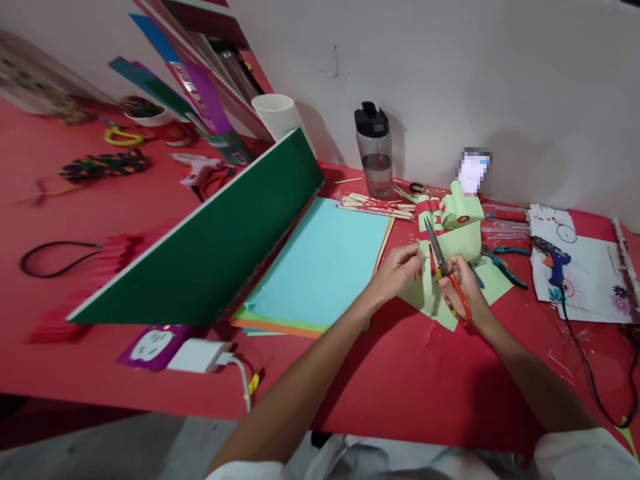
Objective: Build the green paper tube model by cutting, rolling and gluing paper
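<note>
My right hand (465, 287) grips a pair of scissors (458, 298) by the red-orange handles, its metal blades pointing up and away. To its left, my left hand (400, 270) is closed with thumb and fingers pinched together; whatever is between them is too small to make out. A pale green paper strip (427, 283) stands just right of those fingertips, close to the blades. Behind both hands are pale green paper pieces with red bands and stars (463, 217). Beneath lies a pale green sheet (495, 283) on the red table (400, 387).
A stack of coloured paper (320, 260) lies left, beside a leaning green board (215, 240). Behind stand a water bottle (375, 153), wooden sticks (375, 205) and a phone (473, 172). Teal-handled pliers (507, 263) and a corded blue glue gun (554, 260) lie right.
</note>
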A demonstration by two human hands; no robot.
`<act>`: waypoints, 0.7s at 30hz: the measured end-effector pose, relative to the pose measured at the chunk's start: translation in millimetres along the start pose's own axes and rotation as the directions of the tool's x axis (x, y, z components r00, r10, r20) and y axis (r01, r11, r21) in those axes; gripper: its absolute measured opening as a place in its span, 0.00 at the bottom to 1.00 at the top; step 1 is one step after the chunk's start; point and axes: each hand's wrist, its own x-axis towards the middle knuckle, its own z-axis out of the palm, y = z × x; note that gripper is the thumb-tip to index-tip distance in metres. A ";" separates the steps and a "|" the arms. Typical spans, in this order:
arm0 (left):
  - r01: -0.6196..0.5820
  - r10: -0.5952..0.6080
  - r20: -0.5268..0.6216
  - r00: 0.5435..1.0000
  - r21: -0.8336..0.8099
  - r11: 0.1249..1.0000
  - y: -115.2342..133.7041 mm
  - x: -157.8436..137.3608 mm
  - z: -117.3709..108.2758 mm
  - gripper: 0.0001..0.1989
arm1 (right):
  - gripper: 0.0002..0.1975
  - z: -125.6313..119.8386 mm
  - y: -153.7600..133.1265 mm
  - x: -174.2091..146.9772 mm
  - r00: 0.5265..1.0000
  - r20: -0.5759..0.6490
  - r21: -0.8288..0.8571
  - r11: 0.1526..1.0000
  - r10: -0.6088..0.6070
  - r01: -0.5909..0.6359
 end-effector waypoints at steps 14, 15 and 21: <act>0.012 0.073 -0.065 0.995 0.818 0.575 -2.8 -3.1 -52.1 0.06 | 0.25 -85.1 -65.9 -3.5 0.873 0.476 -0.403 0.909 0.106 0.109; -0.127 0.100 0.082 0.992 0.779 0.614 -3.9 -4.9 -43.1 0.08 | 0.25 -86.6 -63.9 -1.9 0.867 0.488 -0.403 0.907 0.102 0.121; -0.279 0.150 0.309 0.939 0.432 0.858 -20.1 -9.7 21.9 0.13 | 0.26 -85.8 -50.7 6.2 0.850 0.523 -0.344 0.928 0.060 0.146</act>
